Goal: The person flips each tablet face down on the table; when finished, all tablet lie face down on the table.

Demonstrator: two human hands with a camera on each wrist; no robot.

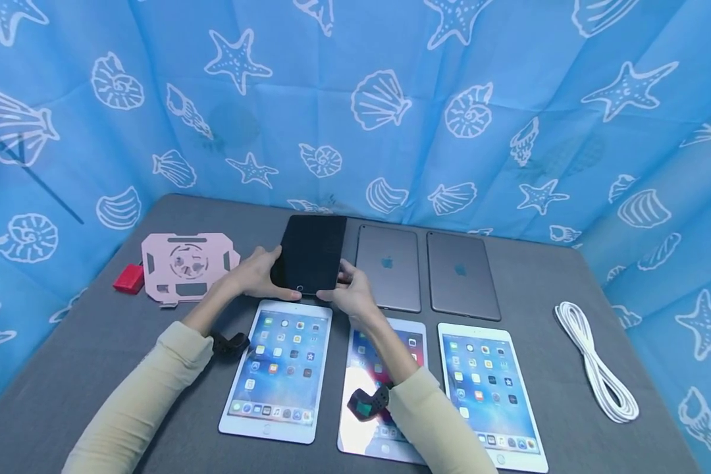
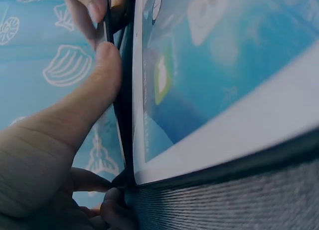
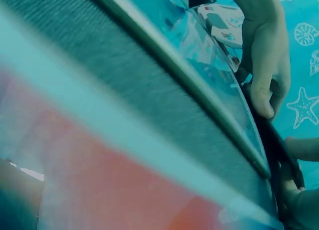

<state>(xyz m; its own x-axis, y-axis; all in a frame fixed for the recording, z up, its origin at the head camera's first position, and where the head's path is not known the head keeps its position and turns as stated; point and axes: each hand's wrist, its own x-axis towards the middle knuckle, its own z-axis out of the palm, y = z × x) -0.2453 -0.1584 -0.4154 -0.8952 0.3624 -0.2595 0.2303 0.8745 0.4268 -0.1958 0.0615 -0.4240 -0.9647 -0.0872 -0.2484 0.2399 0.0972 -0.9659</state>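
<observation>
A tablet with a dark, black-bordered screen [image 1: 315, 253] lies at the back of the table, held by both hands. My left hand [image 1: 259, 273] grips its left side, thumb along the near edge beside the home button. On the right, my right hand [image 1: 355, 294] pinches the near right corner. The left wrist view shows the left thumb [image 2: 107, 65] on the tablet's edge, with other fingers partly hidden. In the right wrist view, the dark tablet [image 3: 279, 145] is seen nearly edge-on between the two hands. A lit white tablet [image 1: 281, 368] lies just in front.
Two grey tablets [image 1: 388, 266] [image 1: 463, 275] lie face down to the right. Two more lit white tablets [image 1: 358, 395] [image 1: 488, 388] lie in front. A pink plate with cut-outs [image 1: 216, 263] and a red block [image 1: 130, 279] are left; a coiled white cable [image 1: 595, 362] lies right. A blue curtain [image 1: 332, 118] borders the table.
</observation>
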